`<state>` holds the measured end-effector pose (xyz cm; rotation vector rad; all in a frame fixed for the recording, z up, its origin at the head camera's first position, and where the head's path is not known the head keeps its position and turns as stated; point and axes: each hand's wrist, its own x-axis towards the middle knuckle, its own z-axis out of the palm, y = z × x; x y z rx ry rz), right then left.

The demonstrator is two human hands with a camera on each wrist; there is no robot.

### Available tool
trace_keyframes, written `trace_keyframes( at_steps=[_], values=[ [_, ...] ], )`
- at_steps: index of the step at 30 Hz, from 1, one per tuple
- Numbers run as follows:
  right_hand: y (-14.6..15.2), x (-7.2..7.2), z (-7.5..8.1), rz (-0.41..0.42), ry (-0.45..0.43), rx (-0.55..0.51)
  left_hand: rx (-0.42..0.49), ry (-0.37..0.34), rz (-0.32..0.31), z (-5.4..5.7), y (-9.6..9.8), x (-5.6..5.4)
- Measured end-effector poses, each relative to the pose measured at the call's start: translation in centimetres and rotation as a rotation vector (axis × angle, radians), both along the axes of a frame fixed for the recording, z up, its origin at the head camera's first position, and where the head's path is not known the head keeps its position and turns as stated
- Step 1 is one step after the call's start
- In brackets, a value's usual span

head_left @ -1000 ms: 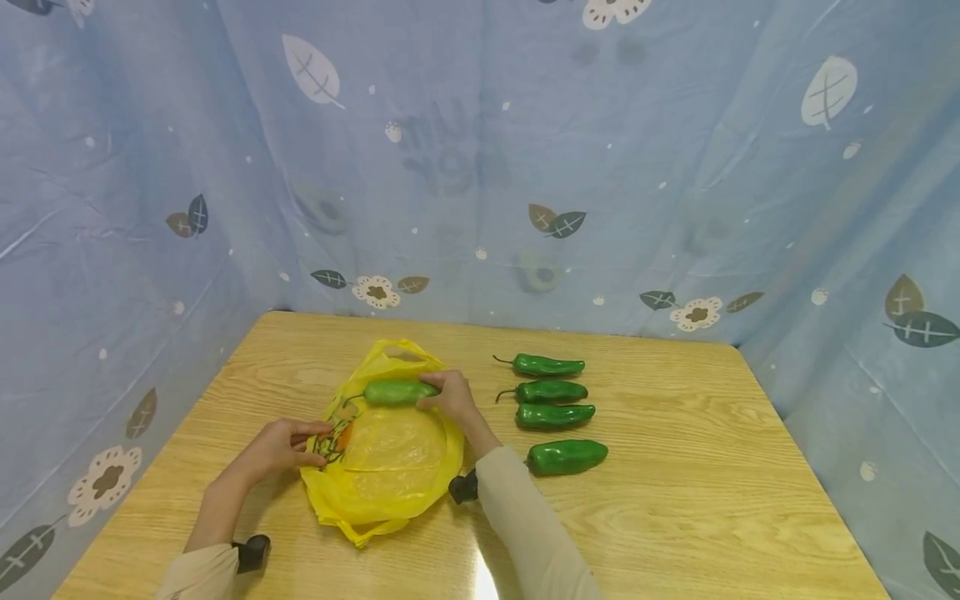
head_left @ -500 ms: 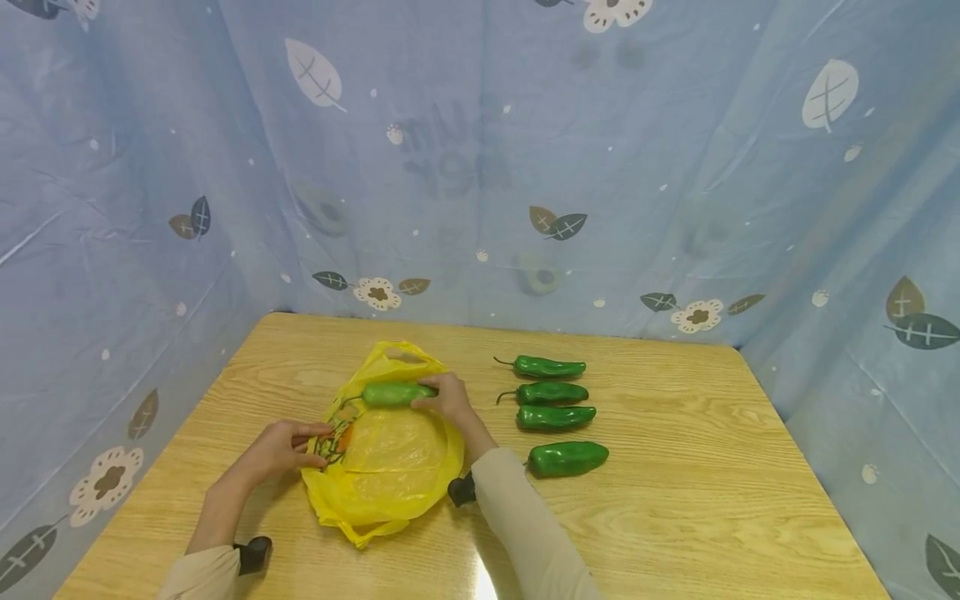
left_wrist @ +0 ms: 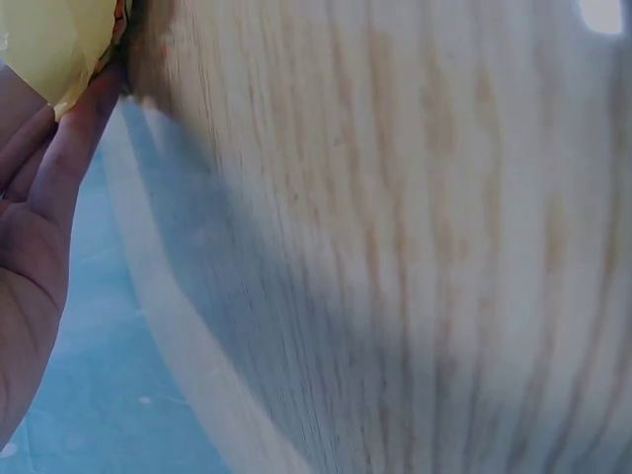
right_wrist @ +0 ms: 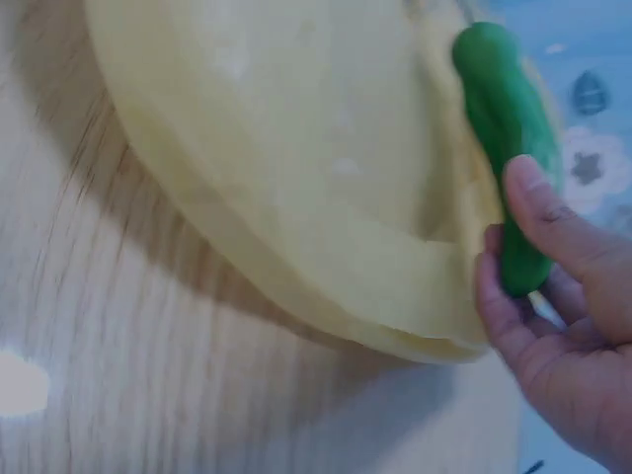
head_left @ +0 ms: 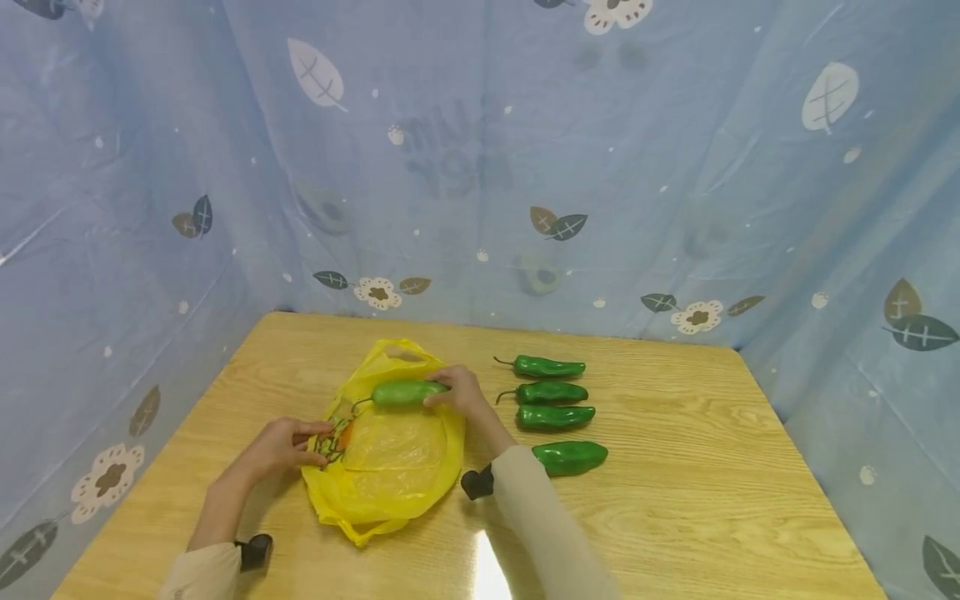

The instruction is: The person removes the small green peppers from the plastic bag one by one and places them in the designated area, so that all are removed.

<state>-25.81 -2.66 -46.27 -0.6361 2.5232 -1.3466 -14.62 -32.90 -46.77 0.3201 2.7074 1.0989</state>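
A yellow plastic bag (head_left: 420, 496) lies spread on the table, its printed patch of orange and dark green on the left side. My left hand (head_left: 279, 450) pinches the bag's left edge between thumb and fingers; the left wrist view shows the yellow film at those fingertips. In my right hand (head_left: 459, 392) is a green pepper (head_left: 405, 393), gripped at its blunt end over the far part of the bag, with its thin stem pointing left. Seen from the right wrist, the pepper (right_wrist: 509, 128) lies between thumb and fingers, and the bag (right_wrist: 286, 178) spreads beside it.
To the right of the bag, several more green peppers (head_left: 555, 418) lie in a column on the wooden table (head_left: 712, 483). My right sleeve (head_left: 543, 517) covers the end of the nearest pepper (head_left: 570, 458). A blue patterned curtain (head_left: 480, 167) surrounds the table's back and sides.
My right hand, with the pepper in it, shifted slightly left, then moved back right and a little up. The left hand has kept its place on the bag's edge.
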Motion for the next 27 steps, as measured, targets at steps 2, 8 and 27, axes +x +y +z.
trace_keyframes(
  at_steps=[2, 8, 27],
  values=[
    [0.8, 0.5, 0.6, -0.001, -0.029, -0.023, -0.003, 0.011, -0.005, -0.1, 0.0, 0.0],
    [2.6, 2.7, 3.4, -0.005, -0.048, -0.123, -0.022, 0.016, 0.003, 0.0, 0.1, 0.0],
    [11.6, 7.6, 5.9, -0.041, 0.083, -0.261, -0.021, -0.008, -0.012, 0.4, 0.0, -0.2]
  ],
)
